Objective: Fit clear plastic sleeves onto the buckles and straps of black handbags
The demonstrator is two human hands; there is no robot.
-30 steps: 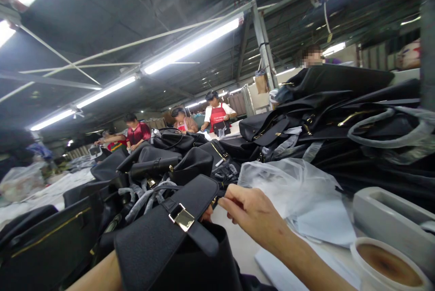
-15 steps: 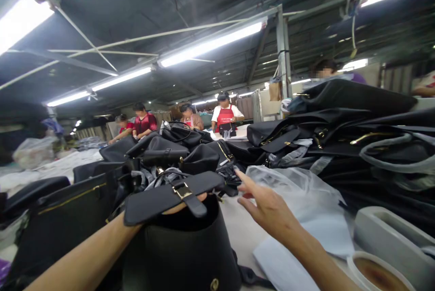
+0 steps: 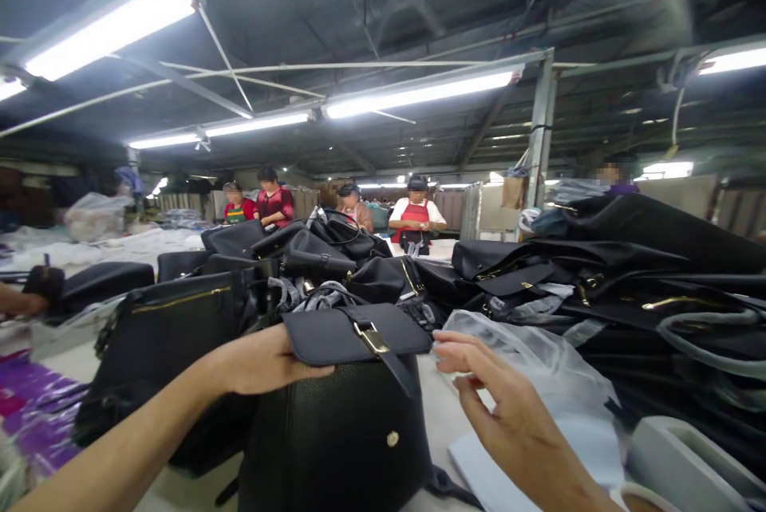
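Our left grip (image 3: 257,359) sits under the near end of the flap (image 3: 326,336); whether it pinches we cannot tell. The flap's long axis runs crosswise toward our right grip (image 3: 508,400), loosely spread, just beside the far end. The bag (image 3: 347,432) stands below, left grip nearer. We count one flap, one buckle (image 3: 371,338), one stud (image 3: 392,439); beyond, heaped bags (image 3: 610,257) overlap uncountably.

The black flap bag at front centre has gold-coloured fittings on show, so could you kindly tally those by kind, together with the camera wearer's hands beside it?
Gold-coloured buckle: 1
Round gold-coloured stud: 1
Hands, the left hand and the right hand: 2
Total: 4
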